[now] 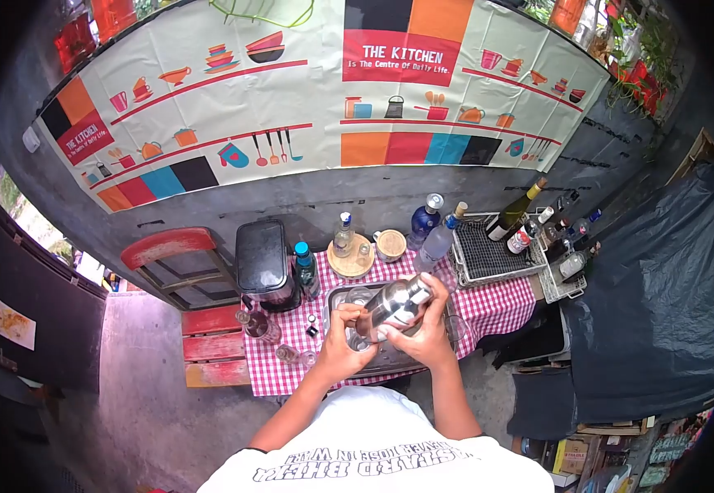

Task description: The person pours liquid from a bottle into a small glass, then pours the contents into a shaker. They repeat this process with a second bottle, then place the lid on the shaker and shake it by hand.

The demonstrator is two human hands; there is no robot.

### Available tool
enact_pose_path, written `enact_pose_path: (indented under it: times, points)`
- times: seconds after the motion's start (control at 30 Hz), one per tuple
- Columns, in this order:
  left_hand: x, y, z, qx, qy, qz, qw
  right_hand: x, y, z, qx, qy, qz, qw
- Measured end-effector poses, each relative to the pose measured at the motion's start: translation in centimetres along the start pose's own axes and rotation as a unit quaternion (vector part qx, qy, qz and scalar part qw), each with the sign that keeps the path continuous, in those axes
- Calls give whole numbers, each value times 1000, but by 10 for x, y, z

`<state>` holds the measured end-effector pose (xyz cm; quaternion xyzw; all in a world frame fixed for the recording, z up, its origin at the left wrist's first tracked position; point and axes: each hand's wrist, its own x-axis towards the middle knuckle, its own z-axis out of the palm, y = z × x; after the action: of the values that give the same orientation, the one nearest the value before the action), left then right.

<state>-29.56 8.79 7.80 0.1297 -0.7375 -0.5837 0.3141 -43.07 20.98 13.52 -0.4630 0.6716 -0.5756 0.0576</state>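
A shiny metal cocktail shaker [396,306] is held tilted above the table, its narrower capped end toward the upper right. My left hand [348,343] grips the lower left end of the shaker. My right hand [429,329] is wrapped around its upper right end, near the cap. Beneath the shaker lies a dark metal tray [385,360] with glassware on it, partly hidden by my hands. Just left of the tray, a small dark-capped bottle [311,326] and a clear glass [288,354] rest on the checked cloth.
A red-checked tablecloth [270,380] covers the table. At its back stand a black bin [262,259], a round wooden board [350,261] with a bottle, a cup [390,245] and blue bottles [425,220]. A wire basket [480,251] is at right, a red chair [209,345] at left.
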Motion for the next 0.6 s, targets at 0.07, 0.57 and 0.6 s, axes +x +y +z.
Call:
enact_pose_path:
  times: [0.07,0.57,0.6]
  points:
    - [2,3,5,-7,20,51,998,5,14,-5,99,42,16,994]
    - [43,31,128,240,-125,44,962,-69,147,-54,615,185,354,679]
    - [43,30,137,241,-141,24,960,-76,153,-59,625,184,368,663]
